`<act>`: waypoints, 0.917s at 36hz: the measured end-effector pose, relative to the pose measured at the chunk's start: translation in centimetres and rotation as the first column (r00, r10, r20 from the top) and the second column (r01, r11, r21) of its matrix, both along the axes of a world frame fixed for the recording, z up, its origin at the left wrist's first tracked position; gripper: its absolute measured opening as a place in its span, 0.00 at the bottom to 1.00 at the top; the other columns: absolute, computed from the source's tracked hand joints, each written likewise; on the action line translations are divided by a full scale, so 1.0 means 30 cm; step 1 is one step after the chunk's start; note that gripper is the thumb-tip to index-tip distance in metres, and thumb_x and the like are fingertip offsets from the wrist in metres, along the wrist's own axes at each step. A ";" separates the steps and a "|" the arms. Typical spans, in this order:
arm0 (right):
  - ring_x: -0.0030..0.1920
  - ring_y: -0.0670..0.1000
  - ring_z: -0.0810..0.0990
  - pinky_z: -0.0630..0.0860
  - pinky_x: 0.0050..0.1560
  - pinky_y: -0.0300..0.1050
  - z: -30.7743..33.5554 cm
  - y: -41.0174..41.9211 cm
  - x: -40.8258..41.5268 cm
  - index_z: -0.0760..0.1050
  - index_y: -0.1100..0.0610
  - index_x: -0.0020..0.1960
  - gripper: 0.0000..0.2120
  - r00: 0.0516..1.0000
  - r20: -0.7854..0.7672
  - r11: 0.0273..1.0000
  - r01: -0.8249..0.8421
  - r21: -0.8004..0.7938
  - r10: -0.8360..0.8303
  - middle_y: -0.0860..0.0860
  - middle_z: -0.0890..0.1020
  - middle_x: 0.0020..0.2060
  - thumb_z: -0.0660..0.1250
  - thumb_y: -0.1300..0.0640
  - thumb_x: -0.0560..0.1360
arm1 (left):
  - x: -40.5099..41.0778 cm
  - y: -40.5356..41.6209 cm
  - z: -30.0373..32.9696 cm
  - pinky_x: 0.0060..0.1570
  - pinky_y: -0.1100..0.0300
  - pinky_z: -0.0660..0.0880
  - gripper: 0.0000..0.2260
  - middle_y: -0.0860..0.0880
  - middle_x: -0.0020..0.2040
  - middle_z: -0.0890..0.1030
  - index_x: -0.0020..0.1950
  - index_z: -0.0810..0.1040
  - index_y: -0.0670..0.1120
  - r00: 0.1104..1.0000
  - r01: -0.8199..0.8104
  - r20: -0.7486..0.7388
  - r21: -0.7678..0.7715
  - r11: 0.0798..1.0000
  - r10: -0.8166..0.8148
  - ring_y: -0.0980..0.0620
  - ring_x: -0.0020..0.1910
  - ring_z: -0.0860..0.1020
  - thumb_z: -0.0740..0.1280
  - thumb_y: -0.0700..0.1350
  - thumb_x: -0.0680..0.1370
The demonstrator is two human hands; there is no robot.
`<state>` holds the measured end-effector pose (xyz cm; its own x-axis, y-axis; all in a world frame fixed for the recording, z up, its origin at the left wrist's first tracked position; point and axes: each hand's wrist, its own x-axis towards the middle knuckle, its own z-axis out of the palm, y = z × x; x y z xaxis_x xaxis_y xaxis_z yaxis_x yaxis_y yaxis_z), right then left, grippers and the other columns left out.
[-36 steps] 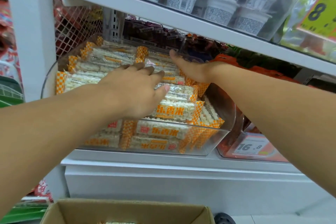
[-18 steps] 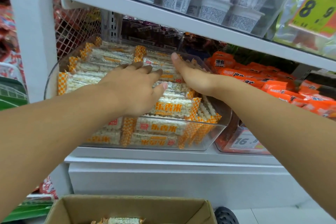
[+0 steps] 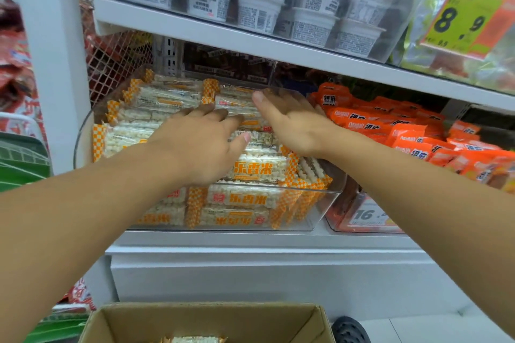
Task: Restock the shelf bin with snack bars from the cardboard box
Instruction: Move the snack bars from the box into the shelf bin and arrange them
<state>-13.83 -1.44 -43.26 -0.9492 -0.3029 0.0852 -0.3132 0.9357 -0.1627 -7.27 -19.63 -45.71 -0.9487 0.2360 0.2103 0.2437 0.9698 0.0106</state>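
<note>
A clear plastic shelf bin [image 3: 320, 211] on the middle shelf is piled with white puffed-rice snack bars [image 3: 256, 168] in orange-checked wrappers. My left hand [image 3: 200, 145] lies palm down on top of the pile, fingers spread flat. My right hand [image 3: 289, 120] rests on the bars at the bin's right side, fingers straight and pointing toward the back. Neither hand grips a bar. The open cardboard box [image 3: 206, 320] sits at the bottom edge of the view, with one snack bar [image 3: 192, 339] just showing inside.
Orange snack packs [image 3: 404, 131] fill the neighbouring bin on the right, with a price tag [image 3: 367, 216] below. White cups [image 3: 278, 0] crowd the upper shelf, whose edge overhangs the bin. A white upright [image 3: 53, 64] stands at left. A black wheel [image 3: 351, 330] shows beside the box.
My right hand has drawn back a little toward the front of the bin. The view has shifted, showing more of the orange packs and the box. My left hand stays on the pile.
</note>
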 end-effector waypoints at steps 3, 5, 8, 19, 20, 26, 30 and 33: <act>0.79 0.49 0.34 0.33 0.76 0.56 -0.011 0.012 0.036 0.41 0.39 0.80 0.38 0.973 0.228 0.980 0.009 -0.199 0.038 0.43 0.39 0.80 0.35 0.25 0.75 | -0.001 0.002 0.001 0.71 0.46 0.60 0.27 0.49 0.77 0.63 0.79 0.57 0.54 1.000 -0.003 0.005 0.004 1.000 0.003 0.45 0.77 0.60 0.42 0.62 0.82; 0.79 0.46 0.35 0.33 0.77 0.54 -0.011 0.014 0.038 0.41 0.38 0.80 0.35 0.932 0.352 0.922 0.057 -0.384 0.089 0.41 0.39 0.80 0.40 0.27 0.77 | -0.004 0.003 0.000 0.72 0.46 0.59 0.27 0.49 0.79 0.61 0.80 0.55 0.54 1.000 -0.006 0.005 0.005 1.000 0.006 0.45 0.77 0.58 0.42 0.62 0.82; 0.79 0.44 0.37 0.35 0.78 0.58 -0.015 -0.001 0.018 0.44 0.37 0.80 0.35 0.916 0.384 0.867 0.095 -0.489 0.117 0.41 0.40 0.80 0.43 0.25 0.76 | -0.010 0.004 -0.003 0.73 0.46 0.57 0.28 0.49 0.79 0.60 0.80 0.54 0.54 1.000 -0.007 0.002 0.002 1.000 0.007 0.46 0.78 0.57 0.41 0.62 0.82; 0.80 0.51 0.38 0.36 0.76 0.49 -0.021 -0.059 -0.052 0.45 0.46 0.82 0.31 0.962 0.273 0.948 0.060 -0.312 0.029 0.49 0.43 0.81 0.39 0.34 0.82 | -0.014 0.004 -0.004 0.73 0.46 0.59 0.27 0.50 0.78 0.63 0.79 0.57 0.54 1.000 -0.005 -0.003 0.014 1.000 0.005 0.46 0.77 0.59 0.43 0.62 0.82; 0.80 0.53 0.38 0.37 0.77 0.53 -0.031 -0.060 -0.058 0.48 0.45 0.81 0.34 0.972 0.233 0.973 0.036 -0.226 0.018 0.50 0.44 0.81 0.38 0.31 0.80 | -0.014 0.004 -0.003 0.72 0.46 0.60 0.27 0.50 0.78 0.64 0.79 0.58 0.54 1.000 0.000 -0.004 0.016 1.000 0.000 0.46 0.77 0.59 0.43 0.62 0.82; 0.74 0.60 0.67 0.67 0.69 0.52 0.001 0.018 0.011 0.66 0.54 0.76 0.37 0.995 0.097 0.999 0.024 -0.025 -0.022 0.56 0.71 0.72 0.52 0.29 0.77 | -0.008 -0.006 -0.010 0.68 0.45 0.66 0.27 0.49 0.73 0.70 0.76 0.64 0.54 0.998 0.029 -0.059 0.033 0.999 -0.027 0.46 0.73 0.65 0.44 0.63 0.81; 0.49 0.52 0.81 0.75 0.46 0.47 -0.019 0.103 0.260 0.80 0.49 0.50 0.18 0.969 -0.248 0.975 -0.063 -0.213 0.009 0.45 0.82 0.44 0.60 0.36 0.77 | 0.019 -0.006 -0.007 0.68 0.44 0.65 0.25 0.46 0.69 0.73 0.72 0.69 0.49 0.983 0.059 -0.179 0.088 0.994 -0.043 0.43 0.69 0.70 0.50 0.61 0.82; 0.41 0.46 0.79 0.77 0.41 0.49 -0.150 0.109 0.467 0.81 0.51 0.46 0.10 0.855 -0.512 0.836 -0.223 -0.502 -0.079 0.43 0.82 0.40 0.63 0.48 0.79 | 0.059 -0.008 0.003 0.61 0.45 0.71 0.24 0.45 0.58 0.78 0.64 0.76 0.44 0.900 0.190 -0.417 0.110 0.976 -0.128 0.42 0.59 0.75 0.53 0.59 0.81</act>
